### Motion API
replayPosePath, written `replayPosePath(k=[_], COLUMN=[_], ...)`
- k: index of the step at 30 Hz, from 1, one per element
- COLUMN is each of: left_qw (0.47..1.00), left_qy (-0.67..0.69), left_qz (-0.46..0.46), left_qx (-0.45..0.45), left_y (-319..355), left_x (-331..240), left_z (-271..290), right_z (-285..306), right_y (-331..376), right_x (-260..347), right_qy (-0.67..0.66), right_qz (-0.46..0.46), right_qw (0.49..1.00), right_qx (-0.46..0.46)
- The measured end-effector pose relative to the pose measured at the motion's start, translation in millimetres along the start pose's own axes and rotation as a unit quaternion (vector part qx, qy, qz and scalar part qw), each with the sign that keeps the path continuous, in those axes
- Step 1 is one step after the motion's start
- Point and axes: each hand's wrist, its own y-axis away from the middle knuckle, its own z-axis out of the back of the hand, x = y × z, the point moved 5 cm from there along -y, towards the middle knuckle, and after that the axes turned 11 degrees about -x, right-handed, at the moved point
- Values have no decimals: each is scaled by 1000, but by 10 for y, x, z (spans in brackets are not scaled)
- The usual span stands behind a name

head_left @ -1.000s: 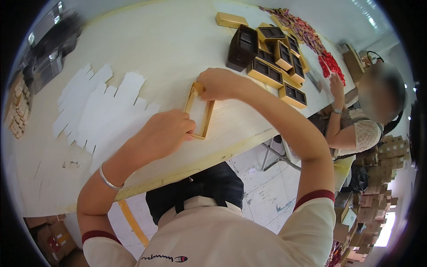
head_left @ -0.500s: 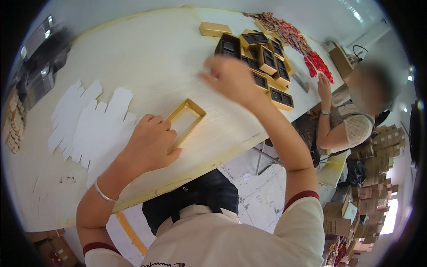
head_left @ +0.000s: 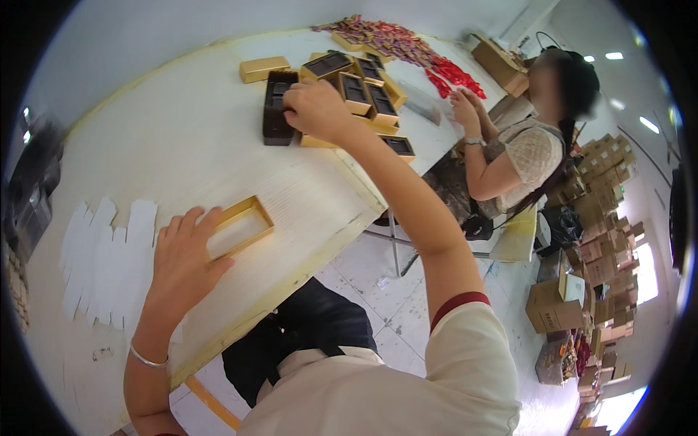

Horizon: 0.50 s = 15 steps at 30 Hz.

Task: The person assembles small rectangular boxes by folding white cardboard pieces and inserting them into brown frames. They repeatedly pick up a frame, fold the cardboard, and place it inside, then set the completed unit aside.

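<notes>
My left hand (head_left: 185,251) grips the left end of a gold open-topped box (head_left: 263,231) lying on the table, thumb along the near side and fingers at the far side. The box's inside is white and bare where it shows. Farther off, my right hand (head_left: 318,107) has its fingers curled at the edge of a stack of black plastic trays (head_left: 277,131); its fingertips are partly hidden. Just beyond and to the right are several gold boxes with black compartmented trays in them, such as one gold box (head_left: 354,93). A closed-looking gold box (head_left: 264,69) lies behind the stack.
Flat white die-cut card blanks (head_left: 120,254) lie left of my left hand. Red and purple small wrapped pieces (head_left: 392,43) are heaped along the far edge. A co-worker (head_left: 527,149) sits at the right side of the table. Cardboard cartons (head_left: 556,301) are piled beyond.
My right hand has reached the black tray stack, its fingers now curled at it. My left hand still holds the gold box. The whole view has turned to the right.
</notes>
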Motion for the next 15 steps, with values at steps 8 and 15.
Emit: replayPosePath(k=[8, 15], left_qw=[998, 990], left_qy=[10, 128], left_qz=[60, 53], left_qx=[21, 13], left_y=[-23, -3], left_x=[107, 219], left_z=[-77, -90], right_z=[346, 987], right_y=[-24, 697], right_x=[-129, 443], right_qy=[-183, -713], right_qz=[-95, -333], right_qw=[966, 617], right_qx=[-155, -22])
